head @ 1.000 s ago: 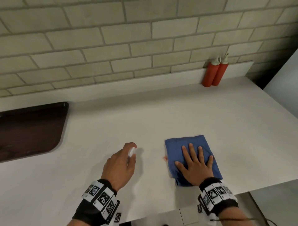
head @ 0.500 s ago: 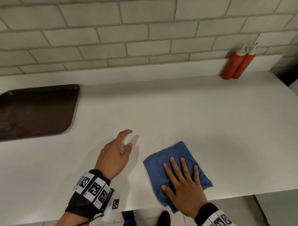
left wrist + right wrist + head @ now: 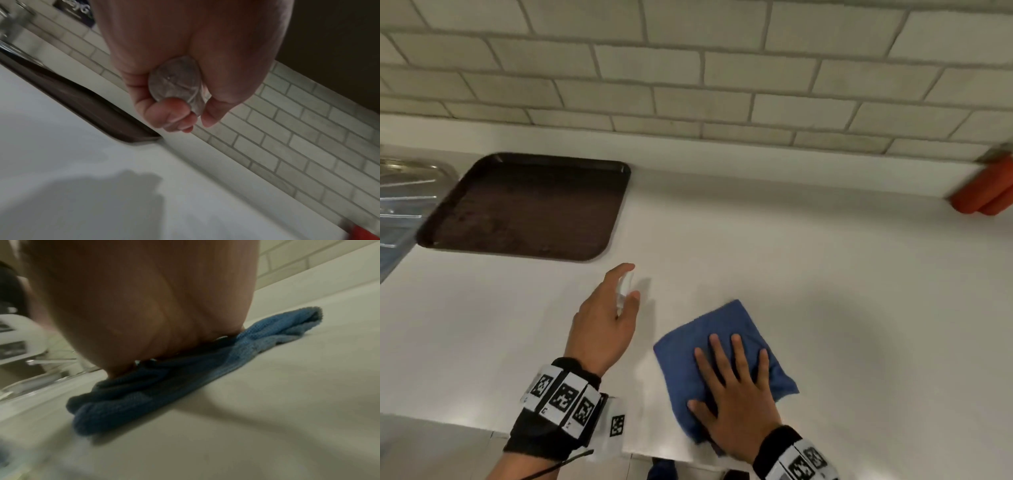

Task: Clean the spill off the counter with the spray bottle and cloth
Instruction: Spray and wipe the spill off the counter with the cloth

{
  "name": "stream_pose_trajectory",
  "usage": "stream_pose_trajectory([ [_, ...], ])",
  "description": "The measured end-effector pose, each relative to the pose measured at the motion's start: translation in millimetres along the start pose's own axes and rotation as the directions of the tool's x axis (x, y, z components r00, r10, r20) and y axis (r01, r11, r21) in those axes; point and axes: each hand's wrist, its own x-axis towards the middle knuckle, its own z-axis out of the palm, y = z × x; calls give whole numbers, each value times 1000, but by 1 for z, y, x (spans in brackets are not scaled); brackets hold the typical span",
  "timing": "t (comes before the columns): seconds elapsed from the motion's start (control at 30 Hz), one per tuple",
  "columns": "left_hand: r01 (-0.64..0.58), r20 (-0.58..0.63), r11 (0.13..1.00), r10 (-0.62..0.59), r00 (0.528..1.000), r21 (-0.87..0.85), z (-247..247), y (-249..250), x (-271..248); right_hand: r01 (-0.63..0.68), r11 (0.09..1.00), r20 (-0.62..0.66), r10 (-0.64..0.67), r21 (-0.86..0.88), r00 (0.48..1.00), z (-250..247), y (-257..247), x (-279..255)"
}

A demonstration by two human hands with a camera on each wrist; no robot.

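cloth [image 3: 726, 363] slid left under flat right hand [image 3: 736, 404]; left hand [image 3: 602, 322] fingers seemingly grip spray bottle [image 3: 625, 287].

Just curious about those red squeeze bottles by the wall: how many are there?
2. The red squeeze bottles stand side by side at the counter's far right, against the low ledge under the tiled wall. They are blurred and cut by the frame edge, so more may be hidden.

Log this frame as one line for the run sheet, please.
phase: wiping | left hand: holds spray bottle above counter | right hand: flat, pressing blue cloth near front edge | spill: none visible
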Motion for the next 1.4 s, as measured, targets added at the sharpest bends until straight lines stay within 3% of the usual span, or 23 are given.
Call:
stream_pose_trajectory([
  [0.1, 34, -42, 999, -35, 999, -30, -23, -18, 15, 10, 1000, 49, -11, 19, 999, -4, -4, 14],
  [0.33, 46, -36, 999, -47, 998, -17, -42, -35, 55, -68, 992, 118, 55, 110, 991, -56, -47, 182],
  [0.4, 40, -14, 999, -40, 999, -6, -44, -36, 71, -90, 993, 143, 78, 74, 987, -62, -64, 198],
  [0.5, 17, 21, 1000, -17, 1000, -1, -47, -31, 96, -8, 999, 130, 4, 31, 991, -57, -71, 183],
  [0.63, -30, 68, 999, 28, 997, 25, -50, -27, 129, -48, 997, 110, 41, 65, 993, -67, -49, 202],
  [0.8, -82, 97, 996, 77, 992, 40, -48, -22, 162, -265, 953, 100, 253, 148, 962, -97, 7, 274],
  [0.93, -141, 151, 989, 133, 980, 42, -39, -13, 178, -455, 870, 158, 431, 188, 889, -101, 67, 268],
  [1.07, -139, 146, 989, 131, 981, 46, -43, -12, 185, -548, 805, 133, 532, 227, 836, -101, 94, 241],
  [1.27, -175, 194, 984, 166, 967, 28, -25, 13, 197, -633, 749, 119, 623, 195, 773, -64, 67, 154],
  [1.4, -201, 210, 979, 188, 959, 38, -16, 26, 198, -659, 714, 164, 639, 238, 752, -79, 78, 177],
])
